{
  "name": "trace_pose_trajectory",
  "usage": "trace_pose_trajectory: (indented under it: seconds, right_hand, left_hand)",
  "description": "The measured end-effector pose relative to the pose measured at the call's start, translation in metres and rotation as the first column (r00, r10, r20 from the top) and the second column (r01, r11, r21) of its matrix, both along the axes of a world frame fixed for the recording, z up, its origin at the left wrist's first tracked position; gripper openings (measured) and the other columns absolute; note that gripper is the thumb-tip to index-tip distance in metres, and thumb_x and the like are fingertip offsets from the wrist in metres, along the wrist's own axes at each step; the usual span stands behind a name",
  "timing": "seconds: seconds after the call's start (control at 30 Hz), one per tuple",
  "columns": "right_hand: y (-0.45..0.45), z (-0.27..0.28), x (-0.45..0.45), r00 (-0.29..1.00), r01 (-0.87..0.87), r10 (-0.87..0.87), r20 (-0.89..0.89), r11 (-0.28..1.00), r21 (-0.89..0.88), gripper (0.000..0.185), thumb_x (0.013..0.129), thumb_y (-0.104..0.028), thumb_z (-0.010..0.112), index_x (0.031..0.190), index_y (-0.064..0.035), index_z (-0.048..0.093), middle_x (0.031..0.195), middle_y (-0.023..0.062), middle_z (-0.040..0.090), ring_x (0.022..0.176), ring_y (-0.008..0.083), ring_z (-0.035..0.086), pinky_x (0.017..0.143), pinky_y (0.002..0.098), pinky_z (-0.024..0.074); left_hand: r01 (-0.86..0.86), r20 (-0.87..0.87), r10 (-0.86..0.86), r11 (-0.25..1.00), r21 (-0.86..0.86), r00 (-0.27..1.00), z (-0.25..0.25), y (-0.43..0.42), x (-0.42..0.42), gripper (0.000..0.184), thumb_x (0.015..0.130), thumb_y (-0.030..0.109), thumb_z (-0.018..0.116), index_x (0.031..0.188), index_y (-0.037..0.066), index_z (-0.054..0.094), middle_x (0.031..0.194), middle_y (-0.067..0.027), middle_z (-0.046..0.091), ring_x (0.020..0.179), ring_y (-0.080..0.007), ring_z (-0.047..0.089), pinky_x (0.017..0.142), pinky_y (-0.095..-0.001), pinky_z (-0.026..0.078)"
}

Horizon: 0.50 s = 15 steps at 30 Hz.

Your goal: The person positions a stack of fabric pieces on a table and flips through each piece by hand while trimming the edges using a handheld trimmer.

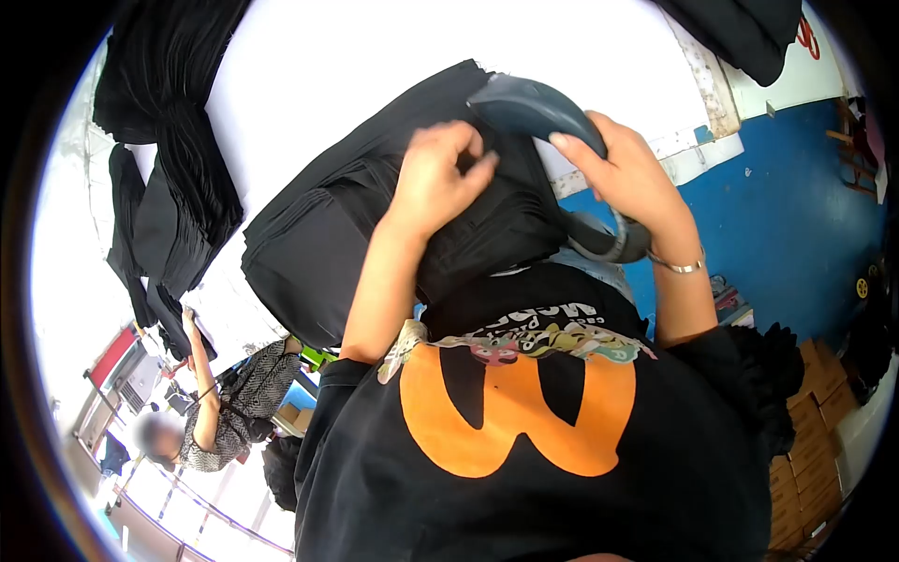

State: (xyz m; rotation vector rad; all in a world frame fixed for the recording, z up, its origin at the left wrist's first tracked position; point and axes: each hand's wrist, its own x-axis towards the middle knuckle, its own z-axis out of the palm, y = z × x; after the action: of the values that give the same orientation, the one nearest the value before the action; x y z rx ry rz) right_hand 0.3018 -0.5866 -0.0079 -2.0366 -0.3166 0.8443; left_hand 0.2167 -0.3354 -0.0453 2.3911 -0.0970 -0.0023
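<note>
"Over the stack of black cloth [318,225] on the white table [375,47], I have the dark handheld tool [529,103], its rounded front end at the pile's far edge."

"Which hand has it?"

"The right hand [626,167], with fingers wrapped round the near end and thumb laid along it. A metal bracelet [681,267] circles that wrist."

"And the left hand [438,178]?"

"Just left of the tool, above the cloth: fingers half curled, thumb apart from the forefinger. Blur keeps me from telling whether it touches the fabric."

"Any writing you can read from your seat?"

"On the black shirt [375,450] I get a large orange shape [515,445] that looks like a W from my viewpoint. Beyond a multicoloured printed band [524,348] runs white lettering [552,317]; I make out what seems to be 'Mc', the rest too small and creased."

"Farther out?"

"More black cloth hangs gathered at the left, and a person [229,403] in a patterned garment has one arm raised to its lower end. On the right I see blue floor [777,197] and brown cartons [810,450]. At top right, red marks [807,36] sit on a pale panel [801,84], too indistinct for me to read."
</note>
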Motion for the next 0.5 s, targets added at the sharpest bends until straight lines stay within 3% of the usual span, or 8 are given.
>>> trace_pose_trajectory:
  seconds: [0.03,0.07,0.13,0.17,0.2,0.33,0.37,0.5]
  right_hand:
    - [0.003,-0.011,0.0,0.998,0.026,-0.027,0.051,0.999,0.023,0.052,0.099,-0.047,0.065,0.096,0.0049,0.065,0.07,0.0161,0.062,0.061,0.026,0.06,0.063,0.038,0.0495]
    - [0.006,-0.017,-0.001,0.994,0.051,-0.055,0.098,0.998,0.047,0.052,0.099,-0.046,0.065,0.097,0.0051,0.065,0.07,0.0162,0.062,0.062,0.026,0.061,0.063,0.0381,0.0498]
    - [-0.009,-0.006,-0.007,0.998,0.031,-0.031,0.063,1.0,-0.002,0.052,0.099,-0.047,0.066,0.098,0.0052,0.065,0.071,0.0165,0.063,0.064,0.0269,0.063,0.064,0.0381,0.0504]
    - [-0.018,-0.007,-0.01,0.998,0.005,-0.005,0.07,1.0,-0.01,0.052,0.098,-0.047,0.066,0.098,0.0048,0.066,0.071,0.0163,0.063,0.064,0.0268,0.062,0.064,0.0379,0.0502]
    - [-0.022,-0.008,-0.012,0.997,-0.02,0.021,0.072,1.0,-0.021,0.051,0.098,-0.047,0.066,0.098,0.0044,0.066,0.071,0.0162,0.062,0.064,0.0267,0.062,0.065,0.0377,0.0501]
    - [0.01,-0.015,0.0,0.996,0.073,-0.073,0.051,0.997,0.018,0.049,0.098,-0.046,0.066,0.099,0.0026,0.067,0.072,0.0159,0.063,0.064,0.0253,0.06,0.064,0.0368,0.0495]
    - [0.015,-0.008,0.005,0.994,0.082,-0.08,-0.074,0.996,0.024,0.049,0.098,-0.046,0.066,0.099,0.0033,0.066,0.073,0.0151,0.062,0.065,0.0245,0.061,0.065,0.0364,0.0495]
    - [-0.011,-0.007,-0.004,1.0,-0.002,0.002,-0.002,1.0,0.0,0.051,0.1,-0.048,0.065,0.1,0.0036,0.065,0.071,0.0133,0.06,0.065,0.0219,0.062,0.063,0.0354,0.0492]
  left_hand:
    - [-0.106,-0.442,-0.036,0.951,-0.291,0.896,0.024,0.002,-0.004,0.012,0.094,0.011,0.073,0.086,0.004,0.067,0.072,-0.0015,0.064,0.068,-0.0142,0.059,0.065,-0.03,0.046]
    - [-0.147,-0.547,-0.134,0.886,-0.439,0.826,0.027,0.011,-0.006,0.015,0.098,0.014,0.071,0.089,0.002,0.068,0.071,0.001,0.064,0.066,-0.0091,0.056,0.063,-0.0279,0.045]
    - [-0.413,-0.698,0.004,0.808,-0.42,0.717,0.035,0.017,-0.005,0.01,0.095,0.012,0.074,0.096,0.002,0.07,0.078,-0.0019,0.065,0.068,-0.011,0.057,0.063,-0.0279,0.047]
    - [-0.322,-0.344,0.231,0.916,-0.238,0.91,0.015,0.015,-0.003,0.011,0.093,0.012,0.076,0.098,0.003,0.071,0.085,-0.0035,0.065,0.072,-0.0123,0.06,0.064,-0.0286,0.048]
    - [-0.311,0.104,0.311,0.95,-0.011,0.945,-0.008,0.009,0.0,0.013,0.091,0.012,0.077,0.1,0.004,0.071,0.092,-0.005,0.066,0.075,-0.0137,0.063,0.065,-0.0293,0.049]
    - [-0.324,0.25,0.277,0.931,0.17,0.928,-0.023,-0.004,0.015,0.021,0.083,0.013,0.082,0.099,0.007,0.071,0.099,-0.0069,0.063,0.086,-0.0274,0.066,0.071,-0.0386,0.055]
    - [-0.335,0.282,0.287,0.932,0.138,0.915,-0.025,-0.003,0.015,0.021,0.078,0.01,0.084,0.094,0.007,0.072,0.098,-0.0055,0.063,0.085,-0.0268,0.065,0.072,-0.0381,0.054]
    - [-0.325,0.422,0.277,0.945,0.044,0.863,-0.034,0.003,0.011,0.018,0.072,0.004,0.085,0.083,0.009,0.073,0.094,-0.0034,0.066,0.084,-0.0253,0.063,0.074,-0.037,0.053]
